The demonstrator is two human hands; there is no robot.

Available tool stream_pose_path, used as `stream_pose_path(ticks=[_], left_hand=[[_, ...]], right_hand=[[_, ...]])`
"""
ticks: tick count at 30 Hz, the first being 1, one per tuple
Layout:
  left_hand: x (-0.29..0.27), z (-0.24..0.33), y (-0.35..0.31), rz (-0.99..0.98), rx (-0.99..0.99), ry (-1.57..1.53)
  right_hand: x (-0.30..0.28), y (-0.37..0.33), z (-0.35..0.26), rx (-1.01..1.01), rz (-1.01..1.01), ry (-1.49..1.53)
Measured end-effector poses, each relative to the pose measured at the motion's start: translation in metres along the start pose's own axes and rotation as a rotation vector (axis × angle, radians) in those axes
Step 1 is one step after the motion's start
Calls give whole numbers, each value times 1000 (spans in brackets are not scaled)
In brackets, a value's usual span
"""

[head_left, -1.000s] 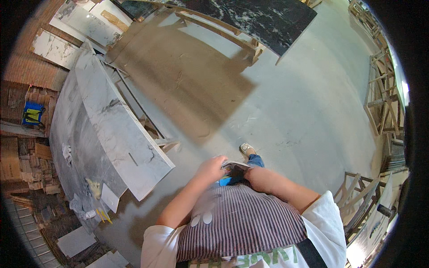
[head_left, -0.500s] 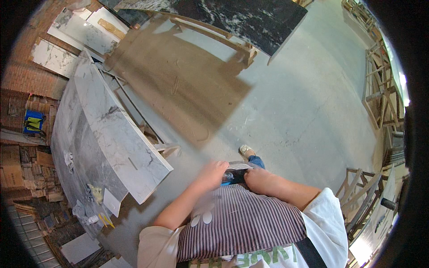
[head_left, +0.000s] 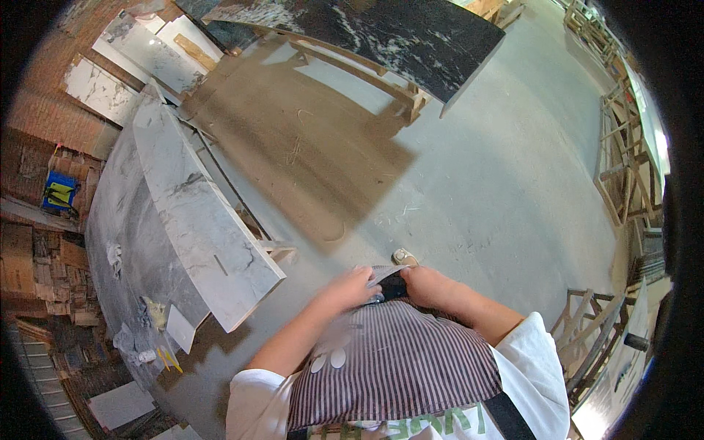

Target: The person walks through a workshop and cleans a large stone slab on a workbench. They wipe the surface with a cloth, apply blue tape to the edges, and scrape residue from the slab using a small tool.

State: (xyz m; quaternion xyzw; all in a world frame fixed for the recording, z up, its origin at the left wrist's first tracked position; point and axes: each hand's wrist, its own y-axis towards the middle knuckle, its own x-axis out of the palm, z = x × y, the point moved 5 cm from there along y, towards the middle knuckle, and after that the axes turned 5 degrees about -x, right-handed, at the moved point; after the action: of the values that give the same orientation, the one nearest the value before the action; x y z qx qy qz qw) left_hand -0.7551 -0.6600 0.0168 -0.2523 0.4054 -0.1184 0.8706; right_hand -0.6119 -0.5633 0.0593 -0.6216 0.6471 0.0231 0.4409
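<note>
Grey floor (head_left: 506, 191) spreads out beyond the person's feet. From my remote seat I look first at the striped apron (head_left: 400, 359), worn over the person's front, its far edge lifted around a dark opening (head_left: 394, 287). I judge the cloth light, soft and limp, not very slippery and hard to damage; it would sag without support, so I'd favour pinching the edge near both ends of the opening. The right hand (head_left: 427, 285) looks closed on the edge's right end. The left hand (head_left: 352, 286) sits at the opening's left side, but blur means I can't tell whether its fingers grip cloth. Farther out, a white veined slab (head_left: 202, 209) lies to the left, and a black slab (head_left: 418, 48) lies beyond.
</note>
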Motion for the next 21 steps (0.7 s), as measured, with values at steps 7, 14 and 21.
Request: stream_pose_path(ticks=[7,14,21], left_hand=[[-24,4,0,431,-215,-84],[-30,6,-16,613,-137,-204],[-28,8,-13,604,-88,-203]], right_hand=[[22,17,-18,-308,-35,-182],[35,28,-22,-316,-106,-358],[66,61,-7,-484,34,-701]])
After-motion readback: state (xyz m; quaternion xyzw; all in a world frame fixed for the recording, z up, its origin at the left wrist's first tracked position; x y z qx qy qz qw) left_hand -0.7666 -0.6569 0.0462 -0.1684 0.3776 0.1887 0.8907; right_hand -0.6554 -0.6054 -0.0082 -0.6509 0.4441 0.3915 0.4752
